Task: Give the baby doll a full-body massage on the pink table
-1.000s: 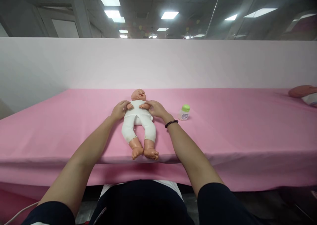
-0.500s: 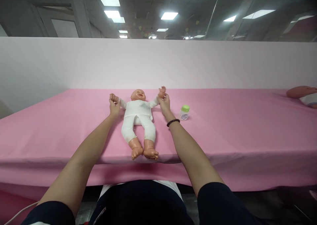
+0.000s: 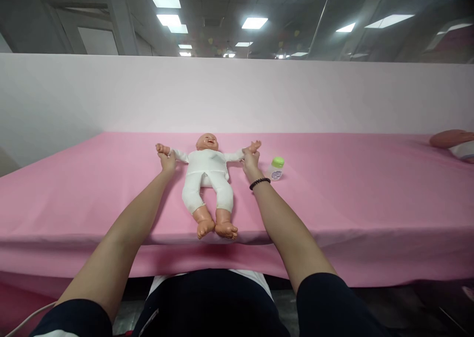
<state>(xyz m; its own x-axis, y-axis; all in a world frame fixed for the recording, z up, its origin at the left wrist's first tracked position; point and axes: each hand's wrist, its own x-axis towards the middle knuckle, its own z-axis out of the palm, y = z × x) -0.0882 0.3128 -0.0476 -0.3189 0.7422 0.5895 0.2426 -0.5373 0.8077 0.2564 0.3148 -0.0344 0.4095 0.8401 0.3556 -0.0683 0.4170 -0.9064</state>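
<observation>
A baby doll (image 3: pixel 208 166) with a white cloth body lies face up, its bare feet towards me at the table's near edge. Both its arms are stretched out sideways. My left hand (image 3: pixel 168 162) is closed around the doll's wrist on the left side. On the other side, my right hand (image 3: pixel 252 163) grips the doll's other wrist, the small plastic hand sticking out past my fingers. Just right of my right wrist stands a small clear bottle (image 3: pixel 276 170) with a green cap, upright and apart from my hand.
Pink cloth covers the wide table (image 3: pixel 351 189). A second doll (image 3: pixel 454 142) lies partly in view at the far right. Behind the table rises a low white wall (image 3: pixel 259 95) with glass above it. A pale cable (image 3: pixel 29 317) hangs at the lower left.
Both doll arms have moved outwards and down, from slightly raised to spread wide. My hands moved apart with them, the left one to the left, the right one to the right.
</observation>
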